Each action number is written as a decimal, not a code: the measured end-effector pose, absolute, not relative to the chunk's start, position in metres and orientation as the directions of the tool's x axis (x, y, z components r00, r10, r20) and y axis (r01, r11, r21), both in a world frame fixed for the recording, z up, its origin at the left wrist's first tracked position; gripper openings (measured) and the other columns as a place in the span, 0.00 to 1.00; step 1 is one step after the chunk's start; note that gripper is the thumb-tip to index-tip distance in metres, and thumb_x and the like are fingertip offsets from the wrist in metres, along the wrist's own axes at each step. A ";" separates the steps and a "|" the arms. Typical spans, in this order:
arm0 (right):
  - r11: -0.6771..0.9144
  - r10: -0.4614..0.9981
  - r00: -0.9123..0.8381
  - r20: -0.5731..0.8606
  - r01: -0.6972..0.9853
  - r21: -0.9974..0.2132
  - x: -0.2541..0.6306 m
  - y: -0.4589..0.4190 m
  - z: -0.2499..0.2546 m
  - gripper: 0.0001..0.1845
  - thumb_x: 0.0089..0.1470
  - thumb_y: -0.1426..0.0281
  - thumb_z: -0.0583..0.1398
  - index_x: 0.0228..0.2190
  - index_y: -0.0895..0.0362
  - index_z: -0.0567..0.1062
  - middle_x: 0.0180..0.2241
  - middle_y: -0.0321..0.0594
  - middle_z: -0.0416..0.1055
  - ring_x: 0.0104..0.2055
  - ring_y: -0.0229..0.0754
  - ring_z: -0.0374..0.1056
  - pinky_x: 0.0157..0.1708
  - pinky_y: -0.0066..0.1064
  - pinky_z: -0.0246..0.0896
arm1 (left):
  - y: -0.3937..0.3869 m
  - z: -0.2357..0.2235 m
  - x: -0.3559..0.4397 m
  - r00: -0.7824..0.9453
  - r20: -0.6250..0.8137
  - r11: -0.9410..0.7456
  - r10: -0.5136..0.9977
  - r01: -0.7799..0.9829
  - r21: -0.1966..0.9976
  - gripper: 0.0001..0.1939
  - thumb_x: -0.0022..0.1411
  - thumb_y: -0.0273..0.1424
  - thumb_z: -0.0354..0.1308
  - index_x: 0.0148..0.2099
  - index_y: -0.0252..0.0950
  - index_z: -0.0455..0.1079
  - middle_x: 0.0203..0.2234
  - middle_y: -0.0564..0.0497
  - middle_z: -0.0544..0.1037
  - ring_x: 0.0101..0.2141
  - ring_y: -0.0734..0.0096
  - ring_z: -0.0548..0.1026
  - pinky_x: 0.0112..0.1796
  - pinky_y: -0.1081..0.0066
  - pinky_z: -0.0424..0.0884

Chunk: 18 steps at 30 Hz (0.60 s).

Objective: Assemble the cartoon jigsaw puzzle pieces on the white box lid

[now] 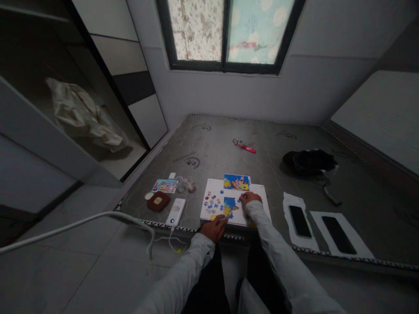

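On a white box (209,185) lies a partly joined jigsaw puzzle (229,205) with a blue and yellow cartoon picture. Loose puzzle pieces (211,205) are scattered to its left. A cartoon picture card (236,182) rests at the box's far side. My left hand (214,229) is at the box's near edge, fingers stretched toward the puzzle's lower edge. My right hand (252,199) is just right of the puzzle, fingertips pinched on a small blue puzzle piece (240,199), partly hidden by the fingers.
Left of the box are a white power bank (176,212) with a cable, a brown pouch (158,201) and a colourful card (164,186). Two phones (300,221) (338,234) lie on white paper at right. Further back are a black bag (309,161) and a red strap (245,147).
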State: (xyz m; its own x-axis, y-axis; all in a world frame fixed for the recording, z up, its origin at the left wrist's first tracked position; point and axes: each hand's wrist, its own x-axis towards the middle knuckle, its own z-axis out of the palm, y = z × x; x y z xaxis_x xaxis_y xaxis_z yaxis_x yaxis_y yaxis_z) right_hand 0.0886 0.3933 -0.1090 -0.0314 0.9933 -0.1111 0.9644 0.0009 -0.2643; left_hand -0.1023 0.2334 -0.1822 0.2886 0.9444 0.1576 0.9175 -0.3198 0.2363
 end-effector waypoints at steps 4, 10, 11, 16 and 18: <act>0.105 0.986 -0.133 -0.101 0.963 -0.247 0.089 0.388 -0.106 0.09 0.49 0.59 0.64 0.31 0.48 0.82 0.36 0.36 0.80 0.40 0.42 0.72 0.43 0.32 0.53 | 0.233 -0.178 -0.102 0.275 0.138 -0.302 0.951 0.918 0.255 0.23 0.67 0.32 0.48 0.63 0.46 0.64 0.58 0.46 0.70 0.37 0.68 0.79 0.35 0.71 0.76; 0.118 0.983 -0.144 -0.112 0.970 -0.212 0.092 0.388 -0.112 0.09 0.49 0.60 0.65 0.33 0.48 0.82 0.35 0.37 0.80 0.40 0.41 0.72 0.42 0.33 0.52 | 0.232 -0.176 -0.101 0.276 0.120 -0.299 0.954 0.910 0.286 0.23 0.67 0.31 0.47 0.63 0.45 0.63 0.58 0.46 0.68 0.40 0.66 0.78 0.36 0.70 0.77; 0.125 0.983 -0.150 -0.108 0.969 -0.212 0.093 0.388 -0.112 0.09 0.49 0.61 0.65 0.33 0.48 0.82 0.36 0.37 0.80 0.40 0.41 0.71 0.42 0.33 0.52 | 0.232 -0.176 -0.101 0.273 0.116 -0.296 0.955 0.910 0.292 0.24 0.67 0.31 0.47 0.64 0.45 0.62 0.58 0.46 0.68 0.41 0.67 0.78 0.36 0.70 0.77; 0.165 0.979 -0.187 -0.085 0.961 -0.222 0.099 0.386 -0.108 0.08 0.52 0.63 0.62 0.33 0.47 0.83 0.38 0.36 0.80 0.42 0.41 0.71 0.44 0.32 0.51 | 0.231 -0.177 -0.101 0.260 0.104 -0.280 0.960 0.914 0.295 0.24 0.67 0.31 0.48 0.64 0.46 0.62 0.59 0.46 0.68 0.40 0.68 0.78 0.35 0.71 0.76; 0.176 0.977 -0.198 -0.078 0.958 -0.227 0.101 0.386 -0.107 0.08 0.52 0.64 0.62 0.33 0.47 0.82 0.37 0.35 0.80 0.42 0.40 0.71 0.44 0.32 0.51 | 0.231 -0.177 -0.101 0.260 0.096 -0.277 0.961 0.915 0.293 0.24 0.67 0.31 0.47 0.64 0.46 0.61 0.59 0.46 0.68 0.39 0.68 0.78 0.35 0.72 0.76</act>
State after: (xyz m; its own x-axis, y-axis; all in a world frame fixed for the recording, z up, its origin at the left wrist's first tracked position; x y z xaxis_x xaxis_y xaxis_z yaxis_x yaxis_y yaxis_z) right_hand 0.1011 0.3856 -0.1072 -0.1980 0.9771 -0.0783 0.9580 0.1760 -0.2266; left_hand -0.1008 0.2315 -0.1768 0.2597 0.9609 0.0964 0.9152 -0.2768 0.2930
